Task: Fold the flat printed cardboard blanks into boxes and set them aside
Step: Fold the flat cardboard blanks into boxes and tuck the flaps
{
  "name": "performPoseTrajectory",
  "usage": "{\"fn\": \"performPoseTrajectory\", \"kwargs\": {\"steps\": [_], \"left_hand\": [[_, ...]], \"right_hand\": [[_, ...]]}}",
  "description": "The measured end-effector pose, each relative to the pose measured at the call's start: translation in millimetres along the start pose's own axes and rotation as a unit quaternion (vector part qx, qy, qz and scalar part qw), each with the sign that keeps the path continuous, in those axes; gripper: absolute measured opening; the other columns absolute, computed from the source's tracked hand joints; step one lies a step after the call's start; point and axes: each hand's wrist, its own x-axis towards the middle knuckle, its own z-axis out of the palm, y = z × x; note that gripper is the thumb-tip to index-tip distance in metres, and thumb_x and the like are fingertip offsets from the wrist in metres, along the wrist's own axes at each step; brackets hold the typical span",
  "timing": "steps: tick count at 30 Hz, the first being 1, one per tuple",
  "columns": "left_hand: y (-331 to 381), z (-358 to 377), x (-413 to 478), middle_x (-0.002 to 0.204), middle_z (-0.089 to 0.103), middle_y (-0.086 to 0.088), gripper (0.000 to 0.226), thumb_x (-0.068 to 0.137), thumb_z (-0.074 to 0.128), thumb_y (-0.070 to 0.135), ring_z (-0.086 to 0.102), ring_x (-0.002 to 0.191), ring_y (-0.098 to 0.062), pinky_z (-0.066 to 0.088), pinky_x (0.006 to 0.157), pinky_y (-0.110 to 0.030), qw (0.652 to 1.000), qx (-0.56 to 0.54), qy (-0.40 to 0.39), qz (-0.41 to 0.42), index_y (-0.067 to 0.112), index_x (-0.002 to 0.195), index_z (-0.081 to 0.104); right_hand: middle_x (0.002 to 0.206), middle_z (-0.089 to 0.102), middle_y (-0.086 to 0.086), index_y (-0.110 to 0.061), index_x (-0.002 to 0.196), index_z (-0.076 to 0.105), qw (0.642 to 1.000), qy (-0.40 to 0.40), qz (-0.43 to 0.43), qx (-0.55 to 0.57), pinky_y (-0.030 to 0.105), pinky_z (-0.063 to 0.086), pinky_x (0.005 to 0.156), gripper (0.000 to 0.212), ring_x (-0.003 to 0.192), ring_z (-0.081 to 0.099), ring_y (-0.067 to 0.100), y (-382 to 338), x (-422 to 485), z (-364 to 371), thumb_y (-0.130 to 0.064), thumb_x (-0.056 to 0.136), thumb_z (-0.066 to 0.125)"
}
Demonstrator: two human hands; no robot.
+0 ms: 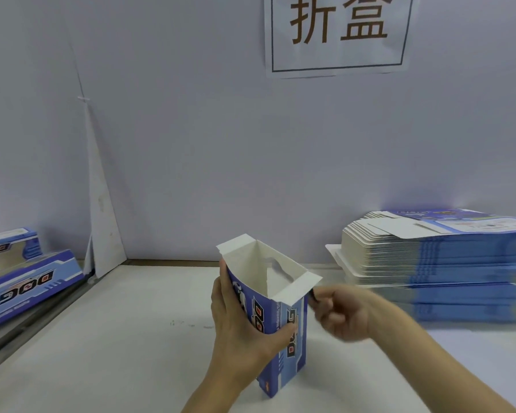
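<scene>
A blue printed box stands upright on the white table, its top open with white flaps spread outward and a white inside showing. My left hand wraps around its left and front side. My right hand is blurred at the box's upper right corner, fingers curled close to the right flap; whether it touches the flap I cannot tell. A tall stack of flat blue-and-white blanks lies at the right. Two folded boxes lie at the far left.
A grey wall runs close behind the table, with a paper sign at the top. A white folded sheet leans in the left corner. A metal rail runs along the table's left edge.
</scene>
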Motion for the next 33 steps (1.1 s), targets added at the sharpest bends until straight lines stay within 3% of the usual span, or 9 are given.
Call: {"fn": "performPoseTrajectory", "kwargs": {"steps": [2,5,9,13,18,20,24,28,33], "left_hand": [[1.8,3.1,-0.1,0.131,0.022,0.026,0.12,0.046,0.079,0.053,0.029,0.131,-0.003,0.038,0.105,-0.03,1.0,0.011,-0.003,0.012,0.063,0.131,-0.005],[1.1,3.4,0.0,0.133,0.025,0.023,0.118,0.047,0.08,0.05,0.034,0.13,-0.007,0.043,0.106,-0.04,1.0,0.003,0.0,-0.001,0.061,0.131,-0.001],[0.6,3.8,0.5,0.135,0.025,0.023,0.116,0.046,0.081,0.052,0.037,0.132,-0.012,0.044,0.106,-0.044,1.0,-0.001,0.003,-0.006,0.06,0.131,0.002],[0.6,2.5,0.5,0.139,0.026,0.019,0.117,0.046,0.08,0.054,0.035,0.133,-0.009,0.042,0.107,-0.043,1.0,-0.002,0.007,-0.008,0.059,0.132,0.001],[5.8,4.3,0.5,0.134,0.025,0.026,0.119,0.045,0.079,0.055,0.03,0.13,-0.003,0.037,0.108,-0.032,1.0,0.015,0.01,0.005,0.063,0.129,-0.005],[6.2,6.6,0.3,0.145,0.023,0.016,0.119,0.047,0.078,0.053,0.027,0.136,-0.008,0.035,0.112,-0.037,1.0,0.029,0.007,0.006,0.059,0.13,-0.007],[4.0,5.8,0.4,0.149,0.022,0.009,0.115,0.048,0.078,0.053,0.028,0.139,-0.014,0.037,0.111,-0.044,1.0,0.027,0.012,-0.006,0.058,0.13,-0.003],[1.6,5.5,0.9,0.151,0.022,0.007,0.114,0.052,0.079,0.051,0.028,0.139,-0.015,0.037,0.111,-0.046,0.999,0.038,0.005,-0.004,0.055,0.131,-0.003],[-0.2,5.5,1.3,0.151,0.021,0.007,0.122,0.05,0.076,0.056,0.027,0.14,-0.015,0.037,0.111,-0.046,0.999,0.043,0.007,-0.018,0.045,0.14,-0.005]], "right_hand": [[0.047,0.055,0.006,0.004,0.06,0.062,1.0,-0.014,0.007,0.017,0.017,0.023,0.023,0.022,0.028,0.04,0.008,7.7,2.9,-4.5,-0.006,0.079,0.06],[0.058,0.066,0.007,0.0,0.083,0.062,0.99,0.044,-0.132,-0.022,0.016,0.032,0.028,0.011,0.036,0.053,0.01,-5.7,-6.2,1.1,-0.005,0.091,0.057],[0.081,0.074,0.011,-0.006,0.11,0.06,0.918,0.101,-0.36,-0.133,0.021,0.046,0.039,0.017,0.063,0.073,0.021,-23.4,-20.6,14.2,-0.014,0.095,0.061],[0.095,0.07,0.016,-0.009,0.122,0.061,0.85,0.158,-0.458,-0.205,0.035,0.059,0.054,0.034,0.066,0.073,0.025,-25.9,-25.5,28.0,-0.005,0.089,0.066],[0.087,0.075,0.004,-0.018,0.103,0.076,0.729,0.248,-0.566,-0.296,0.041,0.058,0.074,0.024,0.075,0.067,0.019,-28.3,-26.1,33.1,-0.003,0.088,0.065],[0.084,0.075,0.001,-0.018,0.099,0.077,0.707,0.254,-0.574,-0.326,0.042,0.058,0.076,0.02,0.074,0.066,0.021,-29.6,-26.9,33.4,-0.007,0.09,0.063],[0.081,0.075,0.004,-0.018,0.089,0.075,0.822,0.161,-0.487,-0.248,0.04,0.061,0.065,0.018,0.073,0.072,0.024,-44.9,-38.9,39.0,-0.031,0.093,0.064],[0.065,0.065,0.007,-0.01,0.085,0.063,0.939,0.095,-0.323,-0.064,0.027,0.052,0.041,0.012,0.045,0.065,0.017,-62.1,-44.5,50.1,-0.019,0.093,0.062],[0.08,0.067,0.012,-0.001,0.103,0.063,0.93,0.125,-0.296,-0.175,0.033,0.054,0.052,0.011,0.065,0.066,0.022,-65.2,-42.5,57.3,0.0,0.093,0.059]]}}
